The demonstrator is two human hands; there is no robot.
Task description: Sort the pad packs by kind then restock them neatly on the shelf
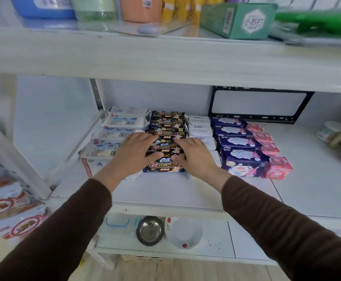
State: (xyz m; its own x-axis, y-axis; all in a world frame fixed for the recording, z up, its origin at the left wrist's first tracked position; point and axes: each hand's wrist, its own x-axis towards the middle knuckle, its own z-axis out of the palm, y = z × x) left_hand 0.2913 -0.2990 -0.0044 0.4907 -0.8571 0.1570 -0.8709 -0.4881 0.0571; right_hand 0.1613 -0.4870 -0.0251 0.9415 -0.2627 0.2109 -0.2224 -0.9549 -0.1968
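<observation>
Shelf: a white flat shelf board (165, 191) is seen at mid height, with pad packs laid on it in rows running from near to far.
White row: white rectangular packs with blue print and barcodes (122, 122) are stacked at the far left of the shelf.
Left hand: the left hand (134, 154) is laid flat, fingers spread and fairly straight, on the left side of the black row; its thumb is stretched across the front pack.
Black row: black glossy packs with gold and red lettering (166, 126) are lined up just right of the white row; the nearest pack (164, 165) is pressed between the two hands.
Right hand: the right hand (196, 154) is laid flat on the right side of the same row, fingers extended, apart from the left hand with the packs between them.
ABC row: plain white soft packs marked ABC (199, 126) are set just right of the black row.
Purple row: dark purple packs with white cloud print (238, 142) follow to the right.
Pink row: small pink packs (269, 148) are placed touching the purple row at the far right.
Sleeves: both forearms are covered by dark brown sleeves (287, 230).
</observation>
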